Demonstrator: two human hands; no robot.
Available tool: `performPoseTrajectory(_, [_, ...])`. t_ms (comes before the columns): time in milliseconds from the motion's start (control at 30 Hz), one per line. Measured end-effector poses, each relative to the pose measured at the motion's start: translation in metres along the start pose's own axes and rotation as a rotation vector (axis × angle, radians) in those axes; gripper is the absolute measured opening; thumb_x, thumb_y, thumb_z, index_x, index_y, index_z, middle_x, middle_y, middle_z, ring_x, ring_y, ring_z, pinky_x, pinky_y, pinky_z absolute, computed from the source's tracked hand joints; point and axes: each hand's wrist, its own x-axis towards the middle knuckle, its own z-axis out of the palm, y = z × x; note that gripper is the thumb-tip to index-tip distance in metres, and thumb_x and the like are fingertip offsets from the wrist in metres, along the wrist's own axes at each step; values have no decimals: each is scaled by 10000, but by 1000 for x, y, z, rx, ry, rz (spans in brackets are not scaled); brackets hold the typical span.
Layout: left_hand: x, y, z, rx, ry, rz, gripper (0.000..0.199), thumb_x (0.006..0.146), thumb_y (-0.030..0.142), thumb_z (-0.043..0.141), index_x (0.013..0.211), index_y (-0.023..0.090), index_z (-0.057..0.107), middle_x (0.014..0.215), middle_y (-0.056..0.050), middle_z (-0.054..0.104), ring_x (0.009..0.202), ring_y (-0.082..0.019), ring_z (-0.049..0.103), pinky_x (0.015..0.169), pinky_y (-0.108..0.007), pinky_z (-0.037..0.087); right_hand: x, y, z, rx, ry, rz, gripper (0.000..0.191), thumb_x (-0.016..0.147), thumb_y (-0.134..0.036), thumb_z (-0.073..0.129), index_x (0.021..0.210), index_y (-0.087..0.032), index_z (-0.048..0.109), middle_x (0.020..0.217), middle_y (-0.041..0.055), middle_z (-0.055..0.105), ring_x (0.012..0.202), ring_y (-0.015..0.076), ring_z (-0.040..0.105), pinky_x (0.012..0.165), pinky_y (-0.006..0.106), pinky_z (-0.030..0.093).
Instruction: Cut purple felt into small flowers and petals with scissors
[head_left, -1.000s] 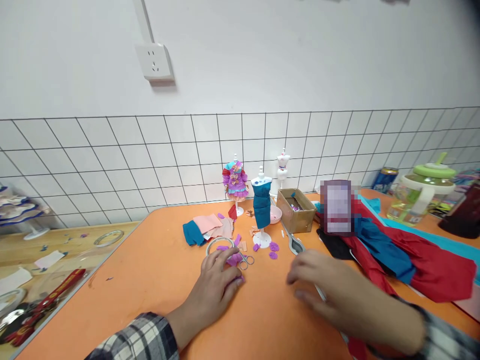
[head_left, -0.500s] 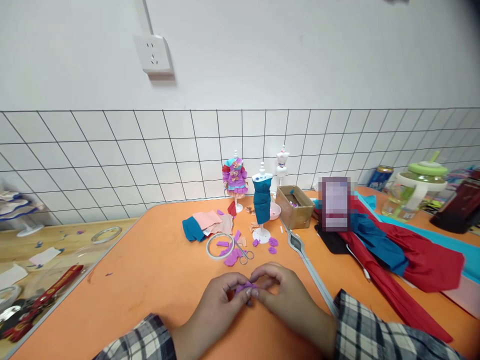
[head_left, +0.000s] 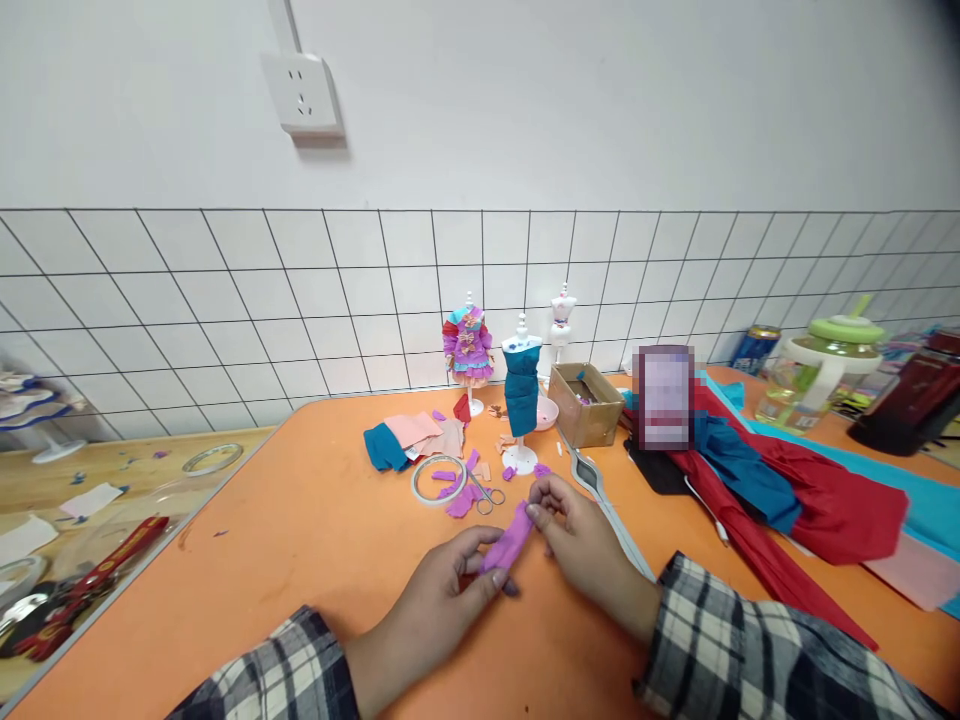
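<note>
A small strip of purple fabric (head_left: 508, 540) is stretched between my two hands above the orange table. My left hand (head_left: 450, 590) pinches its lower left end, and my right hand (head_left: 574, 530) pinches its upper right end. Just beyond lie purple scraps (head_left: 461, 500), small scissors (head_left: 488, 499) and a roll of tape (head_left: 439, 480). A mini mannequin wrapped in teal cloth (head_left: 522, 390) stands behind them. To its left is a mannequin in a purple ruffled dress (head_left: 469, 350), and a bare white one (head_left: 562, 315) stands further back.
A cardboard box (head_left: 586, 405) and a pink bowl (head_left: 547, 412) stand behind. Pink and teal cloth pieces (head_left: 412, 432) lie back left. On the right are a grey zipper (head_left: 611, 515), red fabric (head_left: 832, 500), a propped phone (head_left: 666, 398) and a jug (head_left: 817, 380).
My hands have moved apart, the right one up and to the right. The purple fabric, bunched between my fingertips before, is now spread out. The view has shifted slightly.
</note>
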Motion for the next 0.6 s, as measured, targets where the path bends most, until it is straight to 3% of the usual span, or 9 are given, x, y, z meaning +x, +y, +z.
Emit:
performPoseTrajectory(133, [-4,-1,0,106,-24,-125,196,862,318,543,856,133,606,788,-84,728,747,-182,669,712,-282,480,14,13,-10,-140,4,1,69,873,-238,470,858,-197,523,776,3,583,722,157,559,645,271,421])
performPoseTrajectory(233, [-11,2,-2,314,-72,-132,153,849,256,536,798,147,631,697,-42,701,624,-148,615,595,-243,448,17,21,-14,-288,-86,11,62,858,-199,489,861,-192,551,750,-5,605,721,155,566,648,268,393])
performPoseTrajectory(300, [-16,8,-4,526,-56,22,149,856,237,531,829,167,660,722,-37,693,652,-153,599,607,-254,449,16,23,-13,-370,-151,-4,74,861,-200,503,868,-194,576,761,-5,629,726,154,576,640,265,377])
performPoseTrajectory(367, [-16,13,-6,722,-66,290,183,886,228,508,954,201,675,876,-55,710,826,-185,615,759,-306,473,15,24,-9,-434,-185,-51,77,859,-208,530,871,-196,605,814,2,655,777,158,589,661,267,376])
performPoseTrajectory(433, [-12,16,-8,852,-152,468,265,930,208,454,1111,235,645,1110,-67,687,1043,-211,586,926,-357,439,15,25,-6,-479,-195,-100,77,854,-206,556,864,-196,631,874,10,666,844,163,596,713,272,390])
performPoseTrajectory(500, [-6,15,-9,940,-223,506,330,954,201,423,1235,252,588,1260,-55,636,1192,-224,527,1017,-381,391,17,24,-6,-502,-204,-125,94,860,-201,562,876,-194,655,924,22,668,902,167,599,772,278,405])
performPoseTrajectory(600, [0,10,-10,1006,-262,468,365,964,230,426,1305,278,546,1307,-31,618,1224,-228,516,1052,-398,357,16,17,-12,-503,-124,-167,249,869,-210,566,1109,-200,631,1108,61,634,1030,189,578,856,304,416])
